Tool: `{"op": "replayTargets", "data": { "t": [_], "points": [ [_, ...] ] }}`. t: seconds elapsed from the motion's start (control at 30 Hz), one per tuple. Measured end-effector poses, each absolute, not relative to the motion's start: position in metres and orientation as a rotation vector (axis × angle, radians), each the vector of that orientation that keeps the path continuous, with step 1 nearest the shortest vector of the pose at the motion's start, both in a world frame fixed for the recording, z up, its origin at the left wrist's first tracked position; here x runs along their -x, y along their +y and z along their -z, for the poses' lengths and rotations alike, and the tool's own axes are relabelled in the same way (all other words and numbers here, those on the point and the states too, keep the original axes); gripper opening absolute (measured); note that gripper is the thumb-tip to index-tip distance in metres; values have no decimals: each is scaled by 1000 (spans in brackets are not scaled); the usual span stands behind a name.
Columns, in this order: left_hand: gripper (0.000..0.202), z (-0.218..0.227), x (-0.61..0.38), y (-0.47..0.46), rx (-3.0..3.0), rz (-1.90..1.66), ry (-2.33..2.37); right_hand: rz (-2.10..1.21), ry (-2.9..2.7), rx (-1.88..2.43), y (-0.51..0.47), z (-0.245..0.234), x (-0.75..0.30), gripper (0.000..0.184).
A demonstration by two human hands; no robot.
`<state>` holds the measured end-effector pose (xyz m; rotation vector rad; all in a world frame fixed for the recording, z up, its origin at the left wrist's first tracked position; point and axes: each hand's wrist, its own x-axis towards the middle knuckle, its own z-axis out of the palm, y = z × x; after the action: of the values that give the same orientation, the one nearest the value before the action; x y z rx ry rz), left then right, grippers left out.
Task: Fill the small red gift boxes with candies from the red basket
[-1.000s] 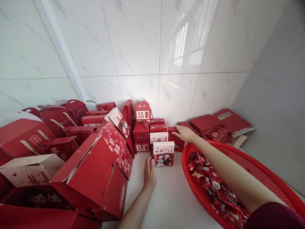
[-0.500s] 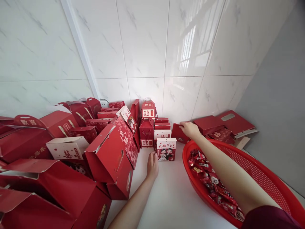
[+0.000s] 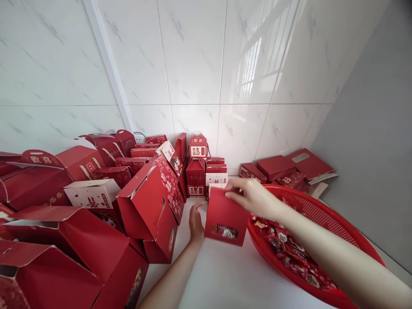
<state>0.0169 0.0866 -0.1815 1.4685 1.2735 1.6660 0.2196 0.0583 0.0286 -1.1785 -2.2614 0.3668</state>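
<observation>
Right hand (image 3: 251,197): fingers pinching the top edge of a plain red box (image 3: 223,212), holding it tilted in front of the wall-side row, left of the basket; whether its base is touching the tabletop (image 3: 225,279), cannot tell. Left hand (image 3: 195,221): fingers released, half curling beside the box's left edge; contact unclear.

Surroundings: red plastic basket (image 3: 334,210) is crowding the right side, carrying red-wrapped sweets (image 3: 289,249), with the right forearm crossing over it. Large red carton (image 3: 144,206) is leaning at left, among many gift boxes, some showing rope handles (image 3: 85,171). Flat red boxes (image 3: 277,167) are lying behind the basket. The held box is hiding most of a white-topped box (image 3: 218,185); another white box (image 3: 216,178) is standing behind.

Writing: small gable box (image 3: 198,146) is reading 歡喜, with 囍 on its pale label; it is sitting atop a taller red box (image 3: 195,176), also showing 囍. 2nd 歡喜 is showing on a handled carton (image 3: 40,159), far left. A white-lidded box (image 3: 92,193) is bearing 囍. Sweet wrappers: print too small for reading.
</observation>
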Motion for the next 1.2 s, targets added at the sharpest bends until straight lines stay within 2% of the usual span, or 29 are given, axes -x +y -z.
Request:
{"op": "replayTargets", "data": {
  "t": [0.07, 0.13, 0.3, 0.47, 0.6, 0.8, 0.87, 0.9, 1.0, 1.1, 1.2],
  "points": [
    [86, 172, -14, 72, -1593, -1645, 1098, -426, -2374, 1161, 49, -8, -209, 9],
    [86, 167, -13, 58, -1715, -1512, 888, -407, -2471, 1199, 43, 15, -200, 9],
    [41, 175, -18, 44, -1683, -1238, 932, -277, -2572, 1329, 36, 49, -200, 10],
    [36, 181, -14, 50, -1830, -1185, 903, -89, -2536, 1486, 7, 50, -228, 18],
    [52, 181, -5, 55, -1903, -1194, 809, -317, -2253, 1427, -30, 68, -228, 19],
    [69, 162, -1, 47, -1827, -1323, 851, -864, -1667, 1204, -46, 141, -184, 26],
    [60, 142, 1, 40, -1834, -1360, 924, -985, -1555, 1121, -38, 160, -173, 30],
    [48, 130, 3, 36, -1870, -1342, 987, -1023, -1519, 1078, -33, 167, -170, 31],
    [27, 91, 12, 23, -2071, -1133, 1179, -1099, -1507, 943, -16, 182, -166, 33],
    [21, 60, 19, 8, -2331, -758, 1246, -1155, -1533, 830, -4, 194, -162, 39],
    [24, 41, 15, -5, -2495, -440, 1406, -1179, -1547, 771, 0, 204, -158, 42]
  ]
}}
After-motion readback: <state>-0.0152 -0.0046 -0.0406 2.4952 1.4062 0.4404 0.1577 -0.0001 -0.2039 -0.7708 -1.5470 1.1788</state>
